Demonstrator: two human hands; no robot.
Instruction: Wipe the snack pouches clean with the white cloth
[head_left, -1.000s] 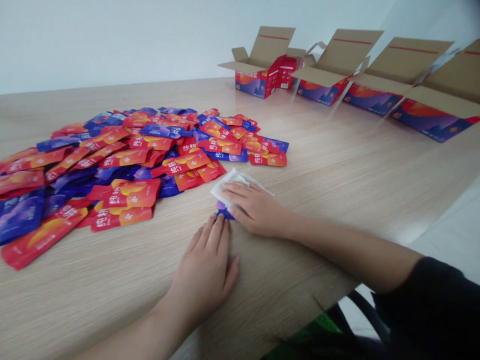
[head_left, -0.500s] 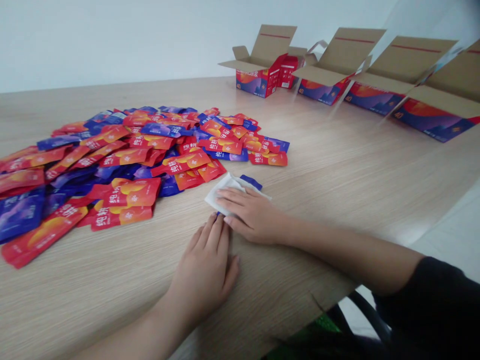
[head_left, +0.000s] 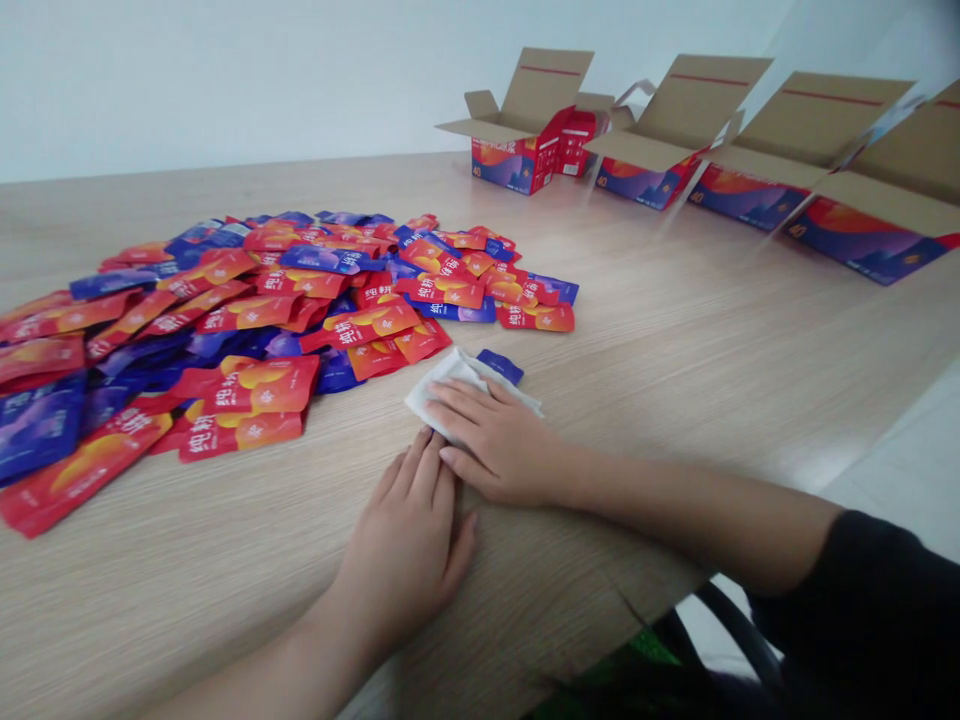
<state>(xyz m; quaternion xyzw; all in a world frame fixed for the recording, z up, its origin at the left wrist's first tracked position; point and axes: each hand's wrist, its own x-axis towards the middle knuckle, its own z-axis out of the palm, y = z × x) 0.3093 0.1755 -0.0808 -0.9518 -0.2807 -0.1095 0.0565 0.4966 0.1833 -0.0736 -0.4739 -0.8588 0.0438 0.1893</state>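
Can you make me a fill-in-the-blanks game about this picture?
The right hand presses on a ____ cloth.
A ____ packet pokes out from under it.
The boxes at the back have ____ flaps.
The pile lies to the ____ of the cloth.
Missing words: white, blue, open, left.

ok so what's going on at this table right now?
One person, both hands flat on the table. The right hand presses a white sheet that lies over a blue packet; the left hand rests beside it, fingertips at the sheet's edge. A heap of red and blue packets lies to the left, open boxes along the far right.
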